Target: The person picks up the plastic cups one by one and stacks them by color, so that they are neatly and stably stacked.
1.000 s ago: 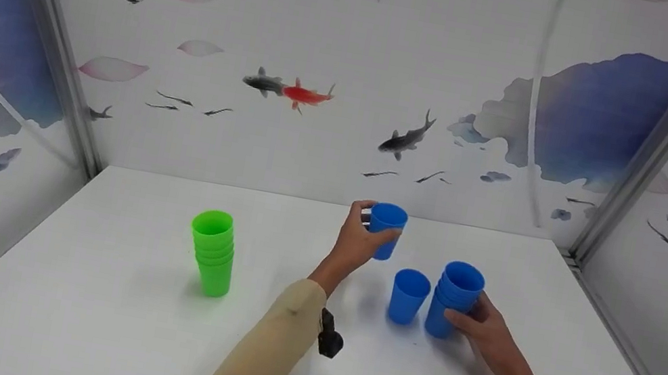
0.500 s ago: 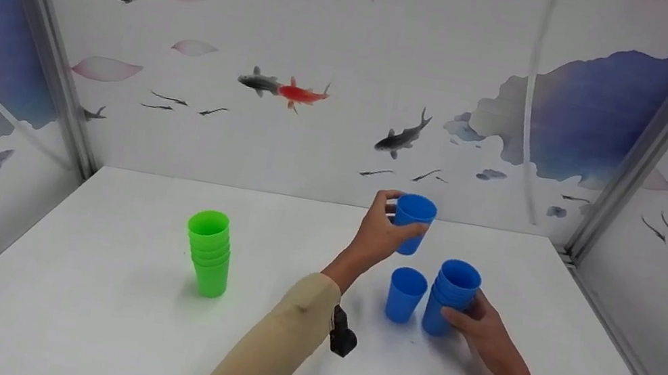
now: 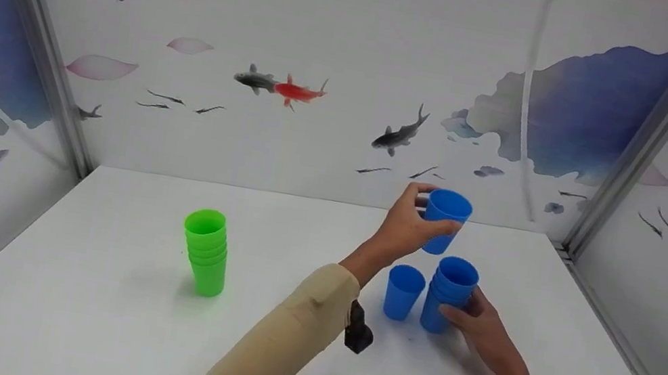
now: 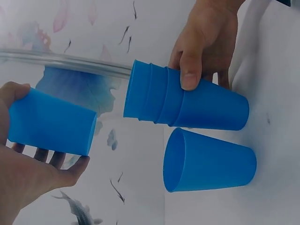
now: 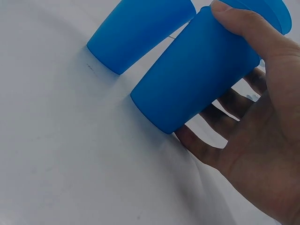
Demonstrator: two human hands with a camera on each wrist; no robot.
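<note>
My left hand (image 3: pixel 408 224) grips a blue cup (image 3: pixel 447 216) in the air, its mouth up, just above and behind the stacked blue cups. In the left wrist view that held cup (image 4: pixel 52 121) sits between thumb and fingers. My right hand (image 3: pixel 487 331) holds the lower part of a stack of blue cups (image 3: pixel 443 310), which stands upright on the table; several nested rims show at its top. Close to the stack's left side stands a single blue cup (image 3: pixel 403 294), upright, with nobody's fingers on it. The right wrist view shows the right thumb and fingers around the stack (image 5: pixel 197 70).
A stack of green cups (image 3: pixel 209 255) stands upright on the left part of the white table (image 3: pixel 79 307). Printed panels with fish and petals wall the table at the back and both sides, with metal posts (image 3: pixel 36 25) at the corners.
My left hand has carried its blue cup right and upward, from behind the single cup to above the stack. The right hand stays on the stack.
</note>
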